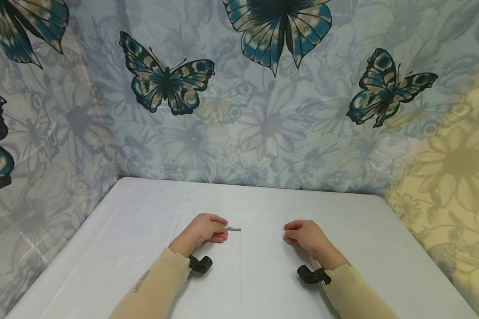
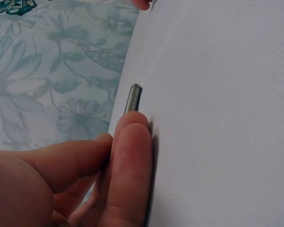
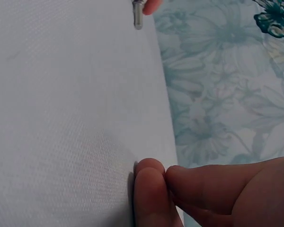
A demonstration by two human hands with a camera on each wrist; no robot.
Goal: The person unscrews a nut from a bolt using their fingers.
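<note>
My left hand [image 1: 207, 228] pinches a silvery metal bolt [image 1: 233, 229] between thumb and fingers, low over the white table. The bolt's free end points right, toward the other hand. Its thread shows clearly on the bolt [image 2: 133, 98] in the left wrist view, while the rest is hidden by the fingers. My right hand [image 1: 306, 237] is a short way off to the right, its thumb and fingertips brought together. A tiny silvery piece [image 2: 154, 4] shows at its fingertips in the left wrist view, mostly hidden, so I cannot tell its kind.
A white cloth covers the table [image 1: 239, 274]. Fabric printed with butterflies and flowers [image 1: 271, 124] hangs behind it and at both sides. A black wrist device sits on each forearm, the left one [image 1: 201, 265] and the right one [image 1: 312, 274].
</note>
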